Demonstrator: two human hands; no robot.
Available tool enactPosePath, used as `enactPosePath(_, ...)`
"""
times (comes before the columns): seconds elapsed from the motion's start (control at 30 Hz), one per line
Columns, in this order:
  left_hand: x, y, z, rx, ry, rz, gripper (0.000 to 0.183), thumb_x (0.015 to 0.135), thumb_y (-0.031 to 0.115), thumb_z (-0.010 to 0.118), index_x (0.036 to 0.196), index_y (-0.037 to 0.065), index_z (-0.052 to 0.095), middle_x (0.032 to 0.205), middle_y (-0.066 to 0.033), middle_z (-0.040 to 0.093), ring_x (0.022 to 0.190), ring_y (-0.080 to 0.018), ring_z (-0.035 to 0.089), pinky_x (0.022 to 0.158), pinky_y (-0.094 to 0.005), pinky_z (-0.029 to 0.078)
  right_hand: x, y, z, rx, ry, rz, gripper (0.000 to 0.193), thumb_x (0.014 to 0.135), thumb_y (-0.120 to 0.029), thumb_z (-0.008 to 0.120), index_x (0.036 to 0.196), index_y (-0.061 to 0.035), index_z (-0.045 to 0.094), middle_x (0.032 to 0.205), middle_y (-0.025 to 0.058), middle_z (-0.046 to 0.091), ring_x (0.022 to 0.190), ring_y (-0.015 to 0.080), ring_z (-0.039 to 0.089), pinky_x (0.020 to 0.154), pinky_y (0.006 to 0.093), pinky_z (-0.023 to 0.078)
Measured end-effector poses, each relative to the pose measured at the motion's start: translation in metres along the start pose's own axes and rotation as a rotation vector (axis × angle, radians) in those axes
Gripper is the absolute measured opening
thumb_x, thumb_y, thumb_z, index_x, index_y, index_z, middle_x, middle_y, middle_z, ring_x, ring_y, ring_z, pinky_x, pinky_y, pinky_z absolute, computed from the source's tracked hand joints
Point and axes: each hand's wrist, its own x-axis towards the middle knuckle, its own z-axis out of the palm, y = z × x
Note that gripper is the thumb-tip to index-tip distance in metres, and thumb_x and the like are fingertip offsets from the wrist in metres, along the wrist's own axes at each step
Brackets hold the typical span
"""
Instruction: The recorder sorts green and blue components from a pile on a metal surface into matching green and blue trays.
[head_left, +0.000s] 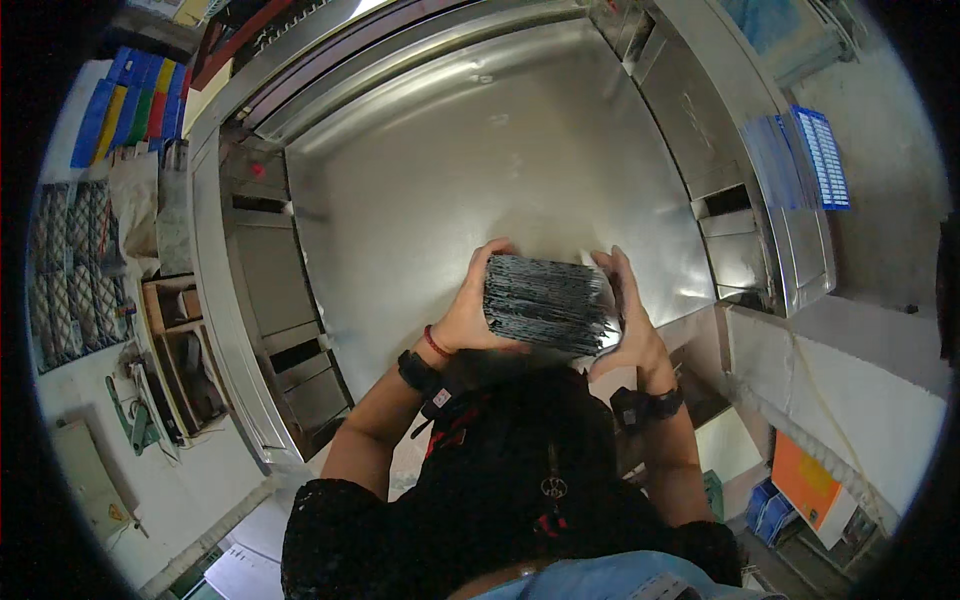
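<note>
Between my hands is a thick stack of thin dark grey sheets [548, 303], with their edges facing up and a shiny, pale right end. I cannot make out what kind of sheets they are. My left hand [468, 308] is closed round the left end, its fingertips at the far corner. Against the right end presses my right hand [634, 335], with the thumb on the near side and fingers reaching up the far side. The stack is held close to my body, over the near part of a shiny metal worktop [430, 170].
Raised metal edges [212, 260] frame the worktop on the left, far and right sides. Blue cards or sheets [800, 160] stand at the right edge. Coloured boxes [130, 105], a wooden rack [185, 345] and an orange panel [803, 475] lie further out.
</note>
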Motion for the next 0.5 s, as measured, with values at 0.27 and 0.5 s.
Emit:
enactPosePath(0.27, -0.002, 0.003, 0.012, -0.017, 0.125, 0.186, 0.149, 0.037, 0.045, 0.091, 0.142, 0.005, -0.007, 0.145, -0.0225, 0.012, 0.135, -0.0339, 0.016, 0.108, -0.0429, 0.017, -0.001, 0.008, 0.021, -0.03, 0.126, -0.134, 0.15, 0.035, -0.076, 0.07, 0.142, 0.0015, -0.002, 0.148, 0.0234, 0.008, 0.138, 0.0338, 0.008, 0.11, 0.0406, 0.009)
enactPosePath(0.5, -0.009, 0.002, 0.021, -0.152, 0.166, 0.154, 0.15, 0.039, 0.048, 0.089, 0.142, 0.005, -0.012, 0.146, -0.0249, 0.006, 0.137, -0.0347, 0.009, 0.108, -0.043, 0.015, 0.004, 0.004, 0.035, -0.086, 0.146, -0.155, 0.134, 0.054, -0.071, 0.069, 0.143, 0.0016, -0.001, 0.149, 0.022, 0.006, 0.138, 0.0317, 0.008, 0.11, 0.04, 0.009)
